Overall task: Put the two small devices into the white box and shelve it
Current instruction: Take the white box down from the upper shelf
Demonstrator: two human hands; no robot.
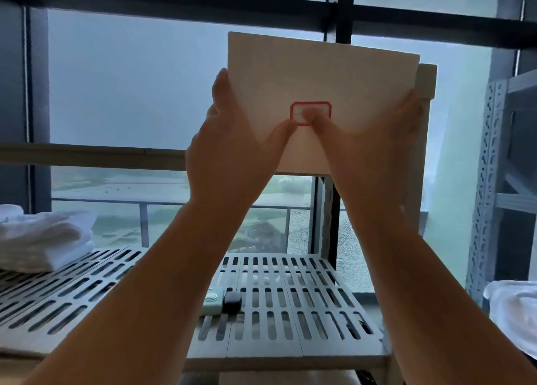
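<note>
A white box [313, 73] with a red-bordered label [319, 107] on its front is raised in front of the window, above the shelf. My left hand [229, 140] grips its left side, thumb on the front near the label. My right hand [374, 140] grips its right side, thumb on the label. Two small devices lie on the slotted shelf [290, 303] below: a pale mint one [213, 299] and a black one [232, 301] right beside it, partly hidden by my left forearm.
Folded white towels [43, 239] sit on the shelf at the left. A white upright post [425, 79] stands just behind the box's right edge. A grey metal rack [491, 181] stands at the right, with a white cloth [514, 306] below it.
</note>
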